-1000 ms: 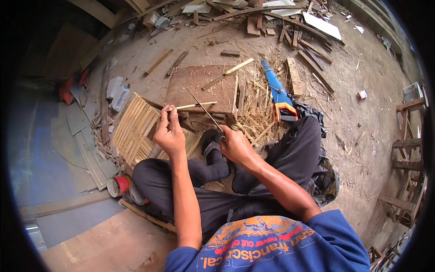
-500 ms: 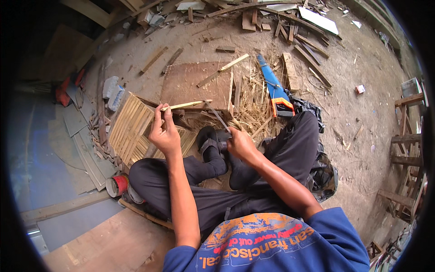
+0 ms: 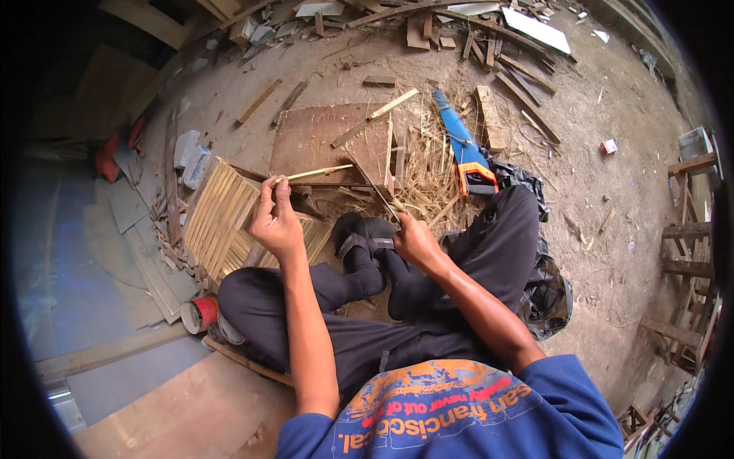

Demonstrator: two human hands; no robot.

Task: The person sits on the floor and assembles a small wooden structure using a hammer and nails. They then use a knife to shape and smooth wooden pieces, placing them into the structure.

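Note:
My left hand (image 3: 277, 223) pinches one end of a thin pale bamboo stick (image 3: 317, 173), which points right over the near edge of a brown wooden board (image 3: 313, 138). In my right hand (image 3: 418, 245) is a knife, its handle mostly hidden by my fingers. The narrow knife blade (image 3: 371, 182) slants up and left, its upper part over the board, close to the stick's free tip. Whether blade and stick touch, I cannot tell. Another stick (image 3: 394, 105) lies across the board's far right corner.
Right of the board are straw-like shavings (image 3: 428, 183) and a blue handsaw (image 3: 457, 136) with an orange and black handle. Slatted bamboo pieces (image 3: 218, 210) stand left of my feet. A red tin (image 3: 200, 314) sits by my left knee. Scrap wood (image 3: 527, 88) litters the far ground.
My right hand has shifted slightly right and the knife blade has turned steeper, its edge now seen as a thin dark line. My left hand and the stick have barely moved.

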